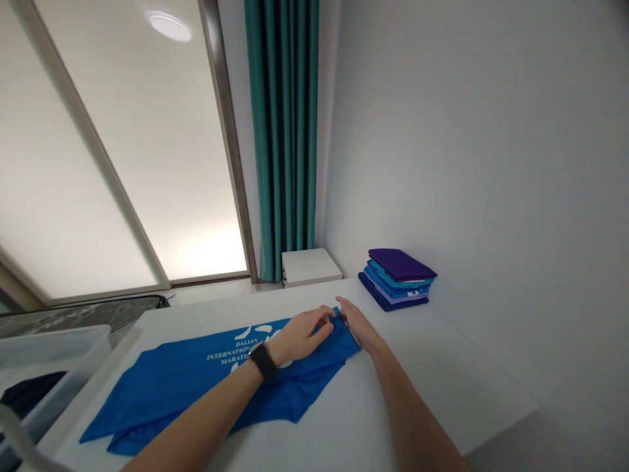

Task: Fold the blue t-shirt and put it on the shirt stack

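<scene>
A blue T-shirt [181, 367] with white lettering and white shapes lies doubled over on the white table, its near edge uneven with loose layers. My left hand [305, 334], with a dark watch [263, 360] on the wrist, reaches across the shirt. Its thumb and forefinger are closed at the shirt's far right corner. Beside it, my right hand [360, 324] holds the shirt's right end, with some of its fingers hidden behind the cloth. Further right stands a stack of folded clothes [398, 278] in purple, blue and lilac, apart from both hands.
The white table [417, 367] meets a plain wall on the right. A translucent bin [93, 354] with dark cloth inside is at the left edge. Behind the table are a small white cabinet [312, 265], a green curtain [285, 144] and frosted sliding doors [147, 164].
</scene>
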{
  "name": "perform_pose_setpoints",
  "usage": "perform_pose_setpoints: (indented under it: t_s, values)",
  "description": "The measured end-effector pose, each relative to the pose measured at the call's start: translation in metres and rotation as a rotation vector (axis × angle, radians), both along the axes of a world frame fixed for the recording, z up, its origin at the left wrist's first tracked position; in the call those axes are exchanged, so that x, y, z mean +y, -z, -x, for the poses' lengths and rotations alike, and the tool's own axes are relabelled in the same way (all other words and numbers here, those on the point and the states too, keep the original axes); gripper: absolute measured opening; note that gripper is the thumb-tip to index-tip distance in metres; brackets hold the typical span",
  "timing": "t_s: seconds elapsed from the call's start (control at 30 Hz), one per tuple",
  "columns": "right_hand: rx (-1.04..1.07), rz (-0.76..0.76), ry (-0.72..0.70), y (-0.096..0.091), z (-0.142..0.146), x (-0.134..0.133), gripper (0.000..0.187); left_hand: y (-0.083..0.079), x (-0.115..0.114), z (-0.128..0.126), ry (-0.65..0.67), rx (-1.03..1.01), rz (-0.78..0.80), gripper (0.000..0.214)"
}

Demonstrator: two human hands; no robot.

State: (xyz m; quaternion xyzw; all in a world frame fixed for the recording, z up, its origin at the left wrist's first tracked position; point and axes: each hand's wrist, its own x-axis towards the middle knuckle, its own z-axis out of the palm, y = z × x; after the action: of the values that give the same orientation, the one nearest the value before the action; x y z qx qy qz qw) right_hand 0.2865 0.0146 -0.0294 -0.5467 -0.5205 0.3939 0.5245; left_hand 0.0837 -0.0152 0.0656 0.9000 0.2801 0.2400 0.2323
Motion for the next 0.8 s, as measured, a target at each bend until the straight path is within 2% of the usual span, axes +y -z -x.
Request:
perform_pose_setpoints:
  t_s: [0.17,0.3,0.57,0.8]
  values:
    - [-0.054,0.072,-0.020,-0.001,0.003,0.001,0.037,0.032,-0.015,0.023,-0.057,0.259,-0.219,0.019]
    - [-0.096,0.121,-0.031,-0.001,0.008,0.012,0.037,0.046,-0.026,0.030,-0.097,0.324,-0.308,0.017]
    - [-0.294,0.129,-0.055,-0.007,0.016,0.040,0.025,0.055,-0.033,0.030,-0.113,0.337,-0.361,0.016]
    - [-0.370,-0.061,-0.044,-0.006,0.026,0.032,0.026,0.056,-0.035,0.029,-0.129,0.321,-0.344,0.016]
